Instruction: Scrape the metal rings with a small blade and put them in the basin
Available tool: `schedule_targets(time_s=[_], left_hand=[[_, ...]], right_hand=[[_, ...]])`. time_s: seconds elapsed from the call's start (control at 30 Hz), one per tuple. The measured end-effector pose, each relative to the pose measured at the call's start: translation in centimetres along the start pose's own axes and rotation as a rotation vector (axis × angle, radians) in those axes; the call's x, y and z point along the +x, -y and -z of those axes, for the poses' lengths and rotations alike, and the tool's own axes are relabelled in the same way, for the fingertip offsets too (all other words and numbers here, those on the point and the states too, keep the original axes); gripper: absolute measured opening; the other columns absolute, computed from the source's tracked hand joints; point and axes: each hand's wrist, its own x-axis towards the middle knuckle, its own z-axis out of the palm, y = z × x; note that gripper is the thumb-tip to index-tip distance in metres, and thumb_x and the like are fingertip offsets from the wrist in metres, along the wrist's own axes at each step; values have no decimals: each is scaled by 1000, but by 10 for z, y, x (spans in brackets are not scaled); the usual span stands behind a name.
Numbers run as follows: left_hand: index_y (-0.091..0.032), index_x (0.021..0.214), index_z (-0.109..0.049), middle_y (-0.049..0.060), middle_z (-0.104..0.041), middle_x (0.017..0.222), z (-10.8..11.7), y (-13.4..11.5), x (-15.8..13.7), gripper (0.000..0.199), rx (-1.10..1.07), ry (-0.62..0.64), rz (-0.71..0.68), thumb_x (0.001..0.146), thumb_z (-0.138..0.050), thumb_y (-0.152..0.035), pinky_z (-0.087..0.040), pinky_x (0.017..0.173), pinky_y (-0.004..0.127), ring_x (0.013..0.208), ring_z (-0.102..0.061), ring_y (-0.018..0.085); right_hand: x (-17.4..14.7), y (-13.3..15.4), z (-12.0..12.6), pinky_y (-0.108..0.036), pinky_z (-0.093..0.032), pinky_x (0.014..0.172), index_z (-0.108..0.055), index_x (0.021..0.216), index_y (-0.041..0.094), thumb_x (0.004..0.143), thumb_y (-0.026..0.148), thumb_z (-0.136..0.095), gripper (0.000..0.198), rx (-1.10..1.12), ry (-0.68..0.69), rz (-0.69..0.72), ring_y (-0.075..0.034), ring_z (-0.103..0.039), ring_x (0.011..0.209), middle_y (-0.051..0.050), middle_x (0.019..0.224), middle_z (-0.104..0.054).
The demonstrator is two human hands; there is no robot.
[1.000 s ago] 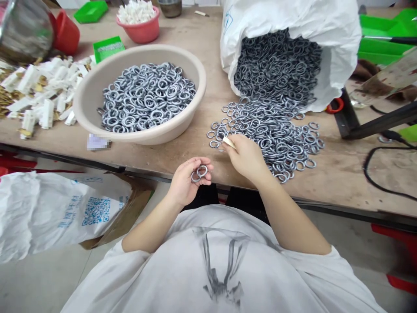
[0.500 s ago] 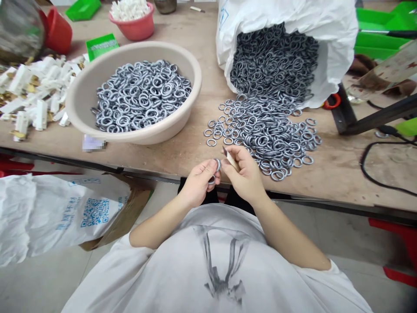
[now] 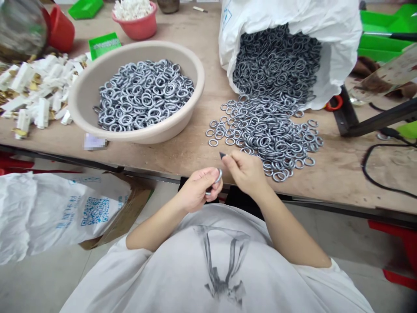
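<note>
My left hand (image 3: 200, 188) is closed at the table's front edge, thumb and fingers pinching a grey ring (image 3: 219, 175). Part of a second ring (image 3: 208, 192) shows lower among its fingers. Just to the right, my right hand (image 3: 246, 171) is wrapped round a small knife (image 3: 222, 154); only its dark pointed tip sticks out, the handle hidden in the fist. The tip is apart from the ring. Beyond the right hand lies a loose heap of grey rings (image 3: 269, 130), spilling from a white sack (image 3: 342, 48) on its side.
A beige basin (image 3: 146, 135) full of grey rings stands left on the wooden table (image 3: 169, 158). White-and-brass parts (image 3: 42, 112), a green tray (image 3: 94, 52) and a pink bowl (image 3: 138, 29) lie beyond. A black metal bar (image 3: 381, 116) and a cable (image 3: 364, 161) are at right.
My right hand has turned over, so the knife's light handle no longer shows. The gap between its tip and the left hand has widened. My left hand has dropped slightly, still holding the rings.
</note>
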Motion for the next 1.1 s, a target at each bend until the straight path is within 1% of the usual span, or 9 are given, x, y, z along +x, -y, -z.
schedule_targets(time_s=[0.07,0.2,0.33,0.4,0.47,0.57,0.67,0.9,1.1], left_hand=[[-15,62,-47,-4,-45,49,2,-3,-3,49,7,12,4,80,-71,-54,-26,37,16,39,-33,3],[-14,71,-56,-3,-51,54,10,-10,-4,41,18,-129,-46,78,-74,-51,-37,38,18,40,-42,5],[-15,97,-65,-2,-62,63,22,-15,-4,30,24,-209,-76,79,-74,-37,-48,44,19,47,-53,8],[-16,103,-64,1,-68,73,27,-16,-2,32,5,-236,-84,76,-73,-29,-51,45,20,52,-59,10],[-15,99,-63,4,-70,81,27,-16,0,31,-4,-247,-73,74,-72,-31,-49,43,20,55,-61,11],[-14,87,-61,3,-65,76,21,-13,6,35,25,-257,-84,75,-73,-45,-41,37,18,51,-55,8],[-16,84,-58,-3,-55,67,12,-5,13,47,70,-269,-92,73,-75,-58,-33,36,16,47,-45,5],[-16,72,-53,-4,-47,61,7,8,22,59,166,-225,-123,73,-65,-74,-29,40,16,47,-38,4],[-18,73,-52,-6,-44,59,1,11,22,54,282,-246,-189,70,-72,-68,-26,43,18,49,-34,5]], right_hand=[[13,-4,-1,-29,-27,58,-59,75,21,101,53,-34,48,-90,26,-87,-17,-54,62,-3,68,-62],[44,4,-9,-30,-33,63,-65,113,24,96,47,-53,32,-303,125,-92,-24,-64,84,-9,107,-71],[63,10,-15,-32,-38,66,-66,113,18,96,35,-54,27,-407,223,-138,-27,-66,89,-16,114,-68],[62,7,-13,-33,-39,69,-66,104,17,97,31,-51,22,-303,183,-147,-26,-64,88,-15,108,-68],[52,4,-9,-32,-41,71,-63,92,18,97,32,-49,20,-11,149,-123,-22,-61,84,-10,95,-68],[30,5,-5,-29,-42,66,-54,81,21,96,47,-48,31,615,209,-125,-16,-55,70,-1,74,-58],[13,12,-9,-26,-38,55,-50,80,23,88,63,-55,42,967,207,-228,-12,-48,59,3,66,-50],[2,21,-23,-24,-33,47,-45,77,24,88,66,-54,44,1089,100,-317,-10,-41,52,5,65,-47],[-11,17,-36,-27,-43,66,-50,88,24,96,42,-49,20,748,-86,-272,-14,-52,71,3,75,-53]])
